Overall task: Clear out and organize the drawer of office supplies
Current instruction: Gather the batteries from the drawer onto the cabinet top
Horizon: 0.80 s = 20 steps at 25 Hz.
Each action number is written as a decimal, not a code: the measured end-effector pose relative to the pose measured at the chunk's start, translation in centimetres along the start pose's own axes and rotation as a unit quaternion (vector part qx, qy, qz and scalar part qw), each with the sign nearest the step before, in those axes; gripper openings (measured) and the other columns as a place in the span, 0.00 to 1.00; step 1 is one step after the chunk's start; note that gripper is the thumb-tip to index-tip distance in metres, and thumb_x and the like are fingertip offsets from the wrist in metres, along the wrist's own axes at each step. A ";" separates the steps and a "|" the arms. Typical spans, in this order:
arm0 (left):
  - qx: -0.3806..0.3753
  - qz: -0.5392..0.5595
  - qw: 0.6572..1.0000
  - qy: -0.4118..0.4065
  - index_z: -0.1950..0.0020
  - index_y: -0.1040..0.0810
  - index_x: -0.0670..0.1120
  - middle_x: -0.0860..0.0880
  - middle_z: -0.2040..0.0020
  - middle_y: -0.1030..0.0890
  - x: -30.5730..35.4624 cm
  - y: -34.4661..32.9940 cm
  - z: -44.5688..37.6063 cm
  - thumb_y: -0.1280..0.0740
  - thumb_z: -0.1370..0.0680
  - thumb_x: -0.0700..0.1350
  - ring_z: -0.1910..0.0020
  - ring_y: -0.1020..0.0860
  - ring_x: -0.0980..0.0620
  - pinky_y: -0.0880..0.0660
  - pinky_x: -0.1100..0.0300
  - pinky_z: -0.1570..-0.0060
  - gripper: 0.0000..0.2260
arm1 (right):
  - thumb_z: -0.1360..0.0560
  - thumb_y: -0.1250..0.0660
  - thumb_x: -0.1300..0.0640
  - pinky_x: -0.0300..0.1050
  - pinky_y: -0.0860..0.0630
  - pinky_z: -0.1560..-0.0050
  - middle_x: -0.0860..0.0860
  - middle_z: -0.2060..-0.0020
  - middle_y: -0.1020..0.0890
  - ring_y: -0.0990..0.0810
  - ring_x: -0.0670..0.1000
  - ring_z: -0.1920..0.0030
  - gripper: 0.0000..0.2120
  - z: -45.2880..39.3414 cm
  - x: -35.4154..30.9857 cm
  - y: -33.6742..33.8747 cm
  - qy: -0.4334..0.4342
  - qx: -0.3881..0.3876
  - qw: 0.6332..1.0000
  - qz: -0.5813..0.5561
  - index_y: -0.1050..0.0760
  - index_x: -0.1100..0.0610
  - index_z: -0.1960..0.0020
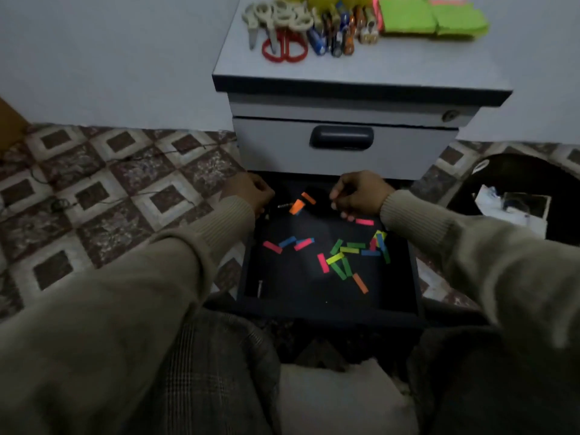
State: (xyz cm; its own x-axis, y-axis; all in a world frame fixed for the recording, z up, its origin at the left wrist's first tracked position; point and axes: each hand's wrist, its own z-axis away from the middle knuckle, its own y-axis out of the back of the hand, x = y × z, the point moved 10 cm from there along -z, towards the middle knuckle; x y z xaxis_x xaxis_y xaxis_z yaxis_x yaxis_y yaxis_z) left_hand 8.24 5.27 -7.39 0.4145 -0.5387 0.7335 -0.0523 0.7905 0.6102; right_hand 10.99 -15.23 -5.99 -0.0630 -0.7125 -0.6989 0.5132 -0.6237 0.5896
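Both sleeves reach into open drawer point(326, 296). Left hand point(251, 191) curled, contents unclear; right hand point(357, 196) pinching, object indistinct. Roughly twenty coloured paper strips point(334, 258); one screw point(260, 288).

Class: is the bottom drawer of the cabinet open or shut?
Open: the bottom drawer is pulled out, its dark floor and scattered coloured paper tabs exposed.

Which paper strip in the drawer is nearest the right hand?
The pink paper strip just below the right hand, lying alone near the open black drawer's back right; other strips lie farther forward.
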 end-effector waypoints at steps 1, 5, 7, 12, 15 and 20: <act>0.012 -0.014 1.000 0.002 0.62 0.24 0.45 0.42 0.65 0.21 -1.4 -0.3 -0.1 0.34 0.25 0.41 0.64 0.21 0.44 0.22 0.54 0.58 0.05 | 0.26 0.36 0.70 0.35 0.25 0.74 0.53 0.68 0.22 0.24 0.43 0.78 0.10 -0.6 1.1 -1.5 -0.010 -0.016 1.000 0.019 0.28 0.57 0.61; 0.049 -0.087 0.995 -0.023 0.50 0.21 0.42 0.42 0.52 0.18 -5.1 -1.1 -0.7 0.36 0.24 0.40 0.51 0.21 0.44 0.28 0.59 0.53 0.07 | 0.26 0.34 0.65 0.34 0.26 0.64 0.52 0.60 0.20 0.22 0.47 0.67 0.08 -3.6 3.6 -7.0 -0.014 -0.067 0.990 0.126 0.22 0.60 0.48; 0.054 -0.088 0.994 -0.044 0.49 0.21 0.43 0.44 0.52 0.18 -5.7 -1.2 -1.5 0.36 0.25 0.40 0.52 0.21 0.45 0.26 0.57 0.54 0.07 | 0.26 0.34 0.63 0.38 0.28 0.49 0.54 0.47 0.20 0.21 0.51 0.50 0.12 -5.6 4.1 -8.9 -0.006 -0.073 0.981 0.177 0.24 0.59 0.42; 0.056 -0.104 0.991 -0.060 0.46 0.22 0.44 0.47 0.51 0.19 -5.8 -1.7 -2.8 0.35 0.24 0.41 0.54 0.22 0.46 0.27 0.58 0.55 0.08 | 0.24 0.36 0.59 0.44 0.35 0.36 0.58 0.34 0.29 0.30 0.57 0.34 0.22 -10.5 4.0 -12.0 0.033 -0.076 0.968 0.238 0.34 0.59 0.31; 0.070 -0.090 0.993 -0.042 0.47 0.21 0.45 0.48 0.51 0.20 -6.6 -1.1 -3.5 0.35 0.24 0.41 0.55 0.22 0.47 0.26 0.58 0.55 0.08 | 0.24 0.37 0.59 0.42 0.41 0.32 0.58 0.29 0.36 0.36 0.57 0.30 0.27 -13.6 3.3 -12.8 0.072 -0.051 0.958 0.272 0.40 0.61 0.27; 0.073 -0.072 0.994 -0.045 0.46 0.22 0.44 0.47 0.51 0.20 -6.9 -0.6 -3.8 0.35 0.24 0.41 0.57 0.22 0.48 0.24 0.56 0.56 0.08 | 0.21 0.43 0.57 0.52 0.44 0.27 0.54 0.24 0.47 0.46 0.60 0.27 0.27 -15.9 4.2 -14.7 0.043 -0.062 0.926 0.369 0.48 0.56 0.24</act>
State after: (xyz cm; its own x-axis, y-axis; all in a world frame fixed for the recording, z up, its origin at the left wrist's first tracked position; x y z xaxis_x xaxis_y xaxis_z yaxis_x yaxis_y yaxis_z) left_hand 8.87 9.62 -13.94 0.3443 -0.6721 0.6555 -0.1332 0.6562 0.7428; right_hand 16.81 -3.97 -24.06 0.4090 -0.8989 -0.1570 0.4847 0.0683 0.8720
